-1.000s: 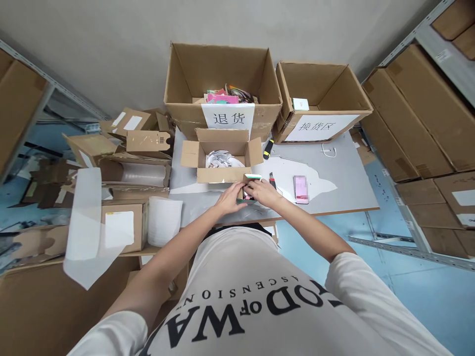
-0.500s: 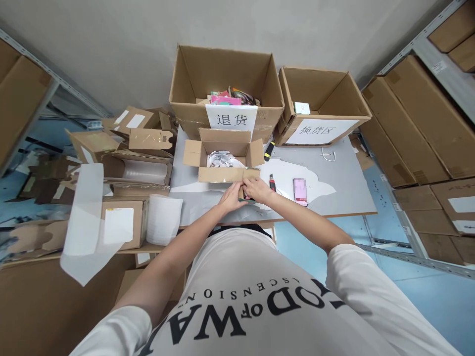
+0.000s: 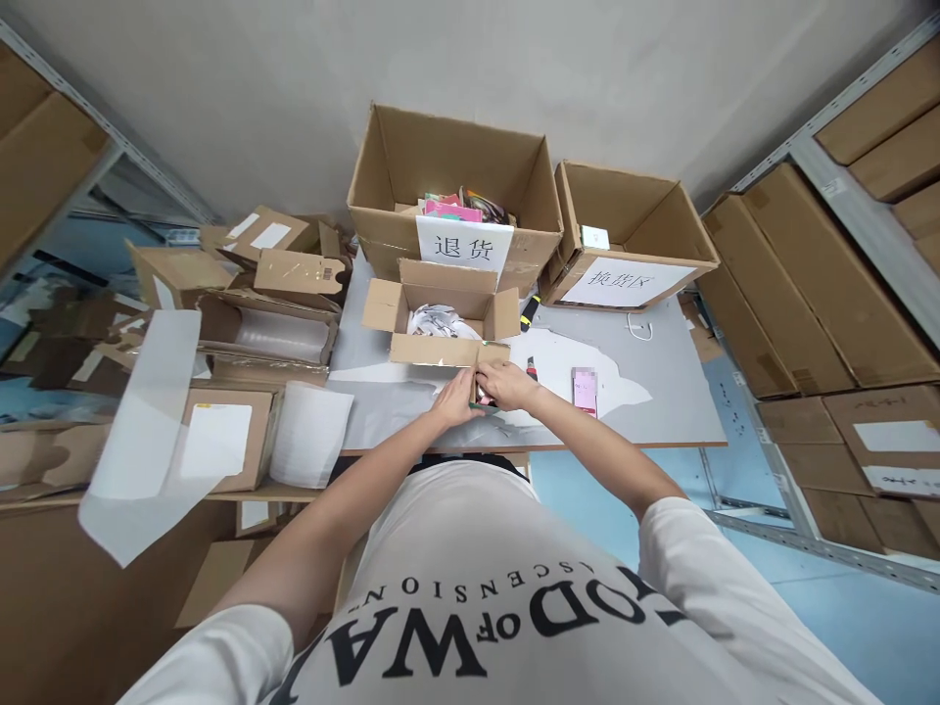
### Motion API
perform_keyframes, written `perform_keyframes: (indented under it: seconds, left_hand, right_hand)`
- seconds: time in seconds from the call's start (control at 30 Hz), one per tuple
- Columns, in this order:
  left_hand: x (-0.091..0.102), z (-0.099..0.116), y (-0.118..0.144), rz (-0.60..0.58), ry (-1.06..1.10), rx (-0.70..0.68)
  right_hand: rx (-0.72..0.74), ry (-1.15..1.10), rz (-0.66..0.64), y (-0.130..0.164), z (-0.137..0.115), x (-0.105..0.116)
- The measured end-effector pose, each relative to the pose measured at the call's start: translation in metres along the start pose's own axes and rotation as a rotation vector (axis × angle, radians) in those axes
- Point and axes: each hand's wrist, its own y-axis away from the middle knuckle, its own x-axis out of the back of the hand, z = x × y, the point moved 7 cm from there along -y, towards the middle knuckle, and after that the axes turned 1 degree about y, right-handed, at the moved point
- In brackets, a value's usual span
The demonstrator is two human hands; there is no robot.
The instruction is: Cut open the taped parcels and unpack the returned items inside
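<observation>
A small open box [image 3: 483,399] with a dark green edge sits between my hands at the front of the table. My left hand [image 3: 454,399] is closed on the left side of this box. From the right, my right hand [image 3: 508,384] reaches over it with bent fingers dipping into its opening. Something pinkish shows inside, but what those fingers hold is hidden. Just behind my hands stands an open cardboard box [image 3: 433,350] with crumpled white paper [image 3: 439,320] in it.
Two large cardboard boxes, one labelled [image 3: 367,220] and a smaller one [image 3: 661,211], stand at the back. A red-black box cutter [image 3: 532,368], a yellow-black tool [image 3: 530,311] and a phone [image 3: 586,391] lie to the right. Cartons [image 3: 298,273] and a foam sheet [image 3: 309,431] crowd the left.
The camera view has shifted slightly. My right hand's fingers have moved deeper over the small box, and its opening shows more between my hands. My left hand stays at its side.
</observation>
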Motion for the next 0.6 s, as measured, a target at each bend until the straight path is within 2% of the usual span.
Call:
perform_keyframes:
  seconds: [0.37, 0.6]
  left_hand:
    - [-0.005, 0.008, 0.001, 0.024, 0.000, 0.021]
    - [-0.002, 0.004, -0.001, 0.058, -0.016, 0.098]
  right_hand:
    - [0.123, -0.061, 0.006, 0.005, 0.008, 0.008]
    - [0.122, -0.223, 0.081, 0.022, 0.021, 0.043]
